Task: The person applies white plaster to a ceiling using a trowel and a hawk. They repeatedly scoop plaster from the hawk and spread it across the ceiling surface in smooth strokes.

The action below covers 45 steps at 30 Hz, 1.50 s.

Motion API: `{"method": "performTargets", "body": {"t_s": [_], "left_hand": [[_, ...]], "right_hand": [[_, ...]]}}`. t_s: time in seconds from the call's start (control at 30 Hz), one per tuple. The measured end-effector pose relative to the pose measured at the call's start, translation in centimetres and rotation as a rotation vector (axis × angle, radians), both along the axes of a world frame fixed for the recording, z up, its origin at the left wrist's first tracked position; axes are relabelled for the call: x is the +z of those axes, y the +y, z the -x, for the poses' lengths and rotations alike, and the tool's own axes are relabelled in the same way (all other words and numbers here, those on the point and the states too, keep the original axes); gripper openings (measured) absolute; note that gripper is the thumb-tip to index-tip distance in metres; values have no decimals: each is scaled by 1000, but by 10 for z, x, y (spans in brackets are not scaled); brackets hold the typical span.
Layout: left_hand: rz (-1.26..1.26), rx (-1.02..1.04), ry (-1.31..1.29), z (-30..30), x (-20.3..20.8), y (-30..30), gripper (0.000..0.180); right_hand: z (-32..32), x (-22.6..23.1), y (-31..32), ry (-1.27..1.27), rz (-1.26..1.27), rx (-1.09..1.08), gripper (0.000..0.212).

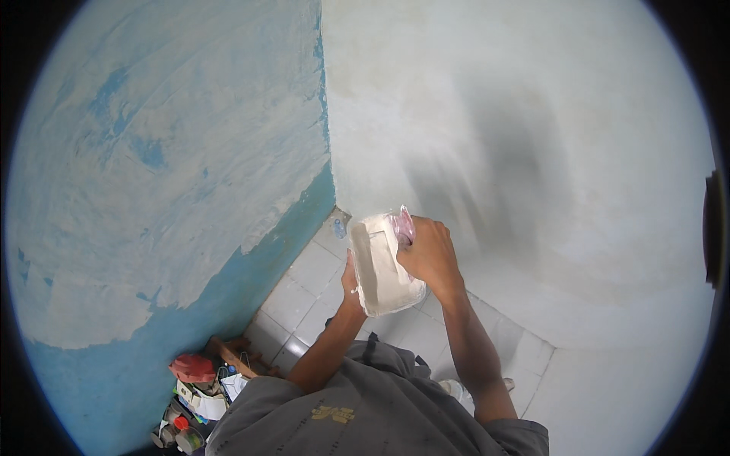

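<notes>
The left hand supports a pale rectangular tray from its left side. A thumb or finger of this hand shows along the tray's left wall; the rest lies behind or beneath it, so the full grip cannot be confirmed. The right hand is at the tray's far right side, its fingers closed around the pinkish handle of a tool. White material is smeared on the handle; the tool's working end cannot be made out clearly.

The tray is held in front of the body, above the floor and near the corner where the two walls meet. It is tilted, its inside facing the wearer, and holds off-white paste. Paste also coats its rim.

The left wall carries an uneven pale coat over blue; blue patches show through, and a bare blue band runs along its lower part. The right wall is whitish throughout, with a dark shadow cast on it. The floor is of light tiles. A small bluish item lies at the far corner.

At the near left, beside the left wall, sits a cluster of articles: a red item, a brown wooden piece, papers and containers. The wearer's shirt is grey with a yellow print.
</notes>
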<state>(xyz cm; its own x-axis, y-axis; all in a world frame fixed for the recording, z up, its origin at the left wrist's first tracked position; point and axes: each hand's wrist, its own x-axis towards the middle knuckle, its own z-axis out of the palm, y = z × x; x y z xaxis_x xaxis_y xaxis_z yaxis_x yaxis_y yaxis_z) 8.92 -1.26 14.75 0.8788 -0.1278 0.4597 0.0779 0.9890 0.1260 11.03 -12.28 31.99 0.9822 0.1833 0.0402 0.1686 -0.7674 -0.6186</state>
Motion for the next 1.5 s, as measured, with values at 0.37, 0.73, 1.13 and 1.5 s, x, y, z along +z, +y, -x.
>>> {"method": "performTargets", "body": {"t_s": [0.37, 0.73, 1.13, 1.5], "left_hand": [[-76, -146, 403, 39, 38, -5, 63], [-93, -108, 413, 43, 15, -4, 61], [41, -215, 341, 51, 64, -4, 64], [-77, -151, 562, 62, 55, -17, 71]], "right_hand": [[14, 26, -24, 111, -127, 20, 15], [37, 26, -30, -43, -165, 118, 12], [32, -2, -17, -247, 49, 119, 16], [38, -38, -30, 19, -7, -129, 16]]}}
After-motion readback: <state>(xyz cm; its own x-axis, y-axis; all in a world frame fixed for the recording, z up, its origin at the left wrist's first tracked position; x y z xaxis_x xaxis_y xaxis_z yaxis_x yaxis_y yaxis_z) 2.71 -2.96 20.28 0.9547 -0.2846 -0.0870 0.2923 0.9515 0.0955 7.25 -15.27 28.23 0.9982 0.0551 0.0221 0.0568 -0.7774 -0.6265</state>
